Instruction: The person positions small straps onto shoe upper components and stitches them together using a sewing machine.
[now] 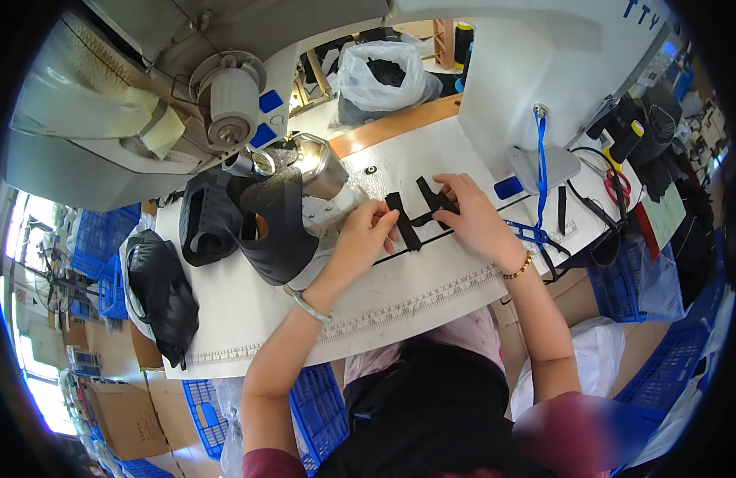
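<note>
A black H-shaped piece of strap or fabric strips (420,220) lies on the white sewing table between my hands. My left hand (360,243) is closed, thumb and forefinger pinching the edge of its left strip. With bent fingers, my right hand (478,219) grips the right strip near its middle. To the left of my left hand, a black molded fabric piece (276,227) hangs around the sewing machine's post (318,165). A second black molded piece (208,219) sits beyond it, on the left.
The sewing machine head (224,103) and its column (535,95) arch over the table. A measuring tape strip (416,307) runs along the front edge. Red-handled scissors (617,187), a blue cord (541,159) and blue thread snips (527,233) lie right. A black bundle (160,295) rests left.
</note>
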Demonstrator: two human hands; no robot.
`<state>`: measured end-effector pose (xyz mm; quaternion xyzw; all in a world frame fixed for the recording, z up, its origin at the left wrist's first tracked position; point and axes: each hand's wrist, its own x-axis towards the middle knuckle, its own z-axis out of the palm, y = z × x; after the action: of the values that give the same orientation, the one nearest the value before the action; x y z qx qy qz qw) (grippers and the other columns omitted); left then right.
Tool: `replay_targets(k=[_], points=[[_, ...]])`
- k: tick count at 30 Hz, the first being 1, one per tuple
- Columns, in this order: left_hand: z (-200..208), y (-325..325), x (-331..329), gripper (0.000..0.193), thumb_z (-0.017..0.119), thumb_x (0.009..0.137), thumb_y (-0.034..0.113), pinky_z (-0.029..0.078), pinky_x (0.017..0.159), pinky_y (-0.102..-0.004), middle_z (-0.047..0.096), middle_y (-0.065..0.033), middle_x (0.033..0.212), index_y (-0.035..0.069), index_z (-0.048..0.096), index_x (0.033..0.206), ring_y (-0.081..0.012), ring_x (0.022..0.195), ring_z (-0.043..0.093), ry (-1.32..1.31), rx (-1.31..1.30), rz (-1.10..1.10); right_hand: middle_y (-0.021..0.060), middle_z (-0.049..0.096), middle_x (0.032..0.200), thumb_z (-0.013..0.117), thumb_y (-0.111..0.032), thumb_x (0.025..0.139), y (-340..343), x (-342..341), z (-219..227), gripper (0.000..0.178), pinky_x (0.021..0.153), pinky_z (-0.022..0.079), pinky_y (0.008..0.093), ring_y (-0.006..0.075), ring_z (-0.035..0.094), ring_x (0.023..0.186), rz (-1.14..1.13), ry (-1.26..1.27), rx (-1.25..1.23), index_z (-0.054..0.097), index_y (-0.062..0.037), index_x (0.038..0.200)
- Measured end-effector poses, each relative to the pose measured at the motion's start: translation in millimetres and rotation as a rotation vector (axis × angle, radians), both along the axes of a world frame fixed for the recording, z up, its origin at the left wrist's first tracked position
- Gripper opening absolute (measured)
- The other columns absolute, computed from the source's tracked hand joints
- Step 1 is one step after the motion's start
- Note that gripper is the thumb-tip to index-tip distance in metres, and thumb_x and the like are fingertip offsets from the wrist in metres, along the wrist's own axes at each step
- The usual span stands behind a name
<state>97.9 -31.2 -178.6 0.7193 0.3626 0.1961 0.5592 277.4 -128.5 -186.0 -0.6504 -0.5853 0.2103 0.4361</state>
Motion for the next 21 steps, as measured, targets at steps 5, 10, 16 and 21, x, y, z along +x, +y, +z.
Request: replay_targets(k=[5, 10, 16, 21], points=[[-10, -6, -9, 0.017, 0.050, 0.090, 0.013, 0.048, 0.055, -0.0224, 0.059, -0.0090, 0.068, -0.004, 0.050, 0.093, -0.0128, 0.057, 0.058, -0.142, -0.094, 0.058, 0.0159, 0.053, 0.098, 0.056, 0.003, 0.076, 7, 10, -1, 0.030, 0.082, 0.044, 0.0343, 0.0301, 0.055, 0.092, -0.066, -0.079, 0.014, 0.054, -0.0001, 0.105], [-9, -3, -13, 0.015, 0.052, 0.089, 0.010, 0.049, 0.052, -0.0229, 0.058, -0.0091, 0.070, -0.005, 0.050, 0.090, -0.0139, 0.059, 0.060, -0.237, -0.220, 0.004, 0.0128, 0.055, 0.091, 0.057, -0.001, 0.078, 12, -2, 9, 0.022, 0.078, 0.046, 0.0339, 0.0284, 0.057, 0.088, -0.085, -0.070, 0.272, 0.056, 0.0000, 0.099], [-16, -4, -12, 0.014, 0.054, 0.088, 0.008, 0.050, 0.053, -0.0224, 0.059, -0.0092, 0.072, -0.005, 0.051, 0.090, -0.0145, 0.061, 0.061, -0.264, -0.284, 0.061, 0.0114, 0.056, 0.086, 0.061, -0.012, 0.079, -16, -35, 32, 0.016, 0.070, 0.047, 0.0348, 0.0288, 0.058, 0.078, 0.094, -0.191, 0.003, 0.056, -0.0027, 0.091], [-18, -5, -12, 0.012, 0.055, 0.088, 0.009, 0.052, 0.056, -0.0234, 0.061, -0.0098, 0.073, -0.003, 0.053, 0.088, -0.0149, 0.062, 0.062, -0.289, -0.312, 0.045, 0.0149, 0.059, 0.083, 0.063, -0.017, 0.078, -17, -33, 30, 0.020, 0.069, 0.047, 0.0359, 0.0293, 0.059, 0.076, 0.152, -0.155, -0.127, 0.055, -0.0005, 0.088]])
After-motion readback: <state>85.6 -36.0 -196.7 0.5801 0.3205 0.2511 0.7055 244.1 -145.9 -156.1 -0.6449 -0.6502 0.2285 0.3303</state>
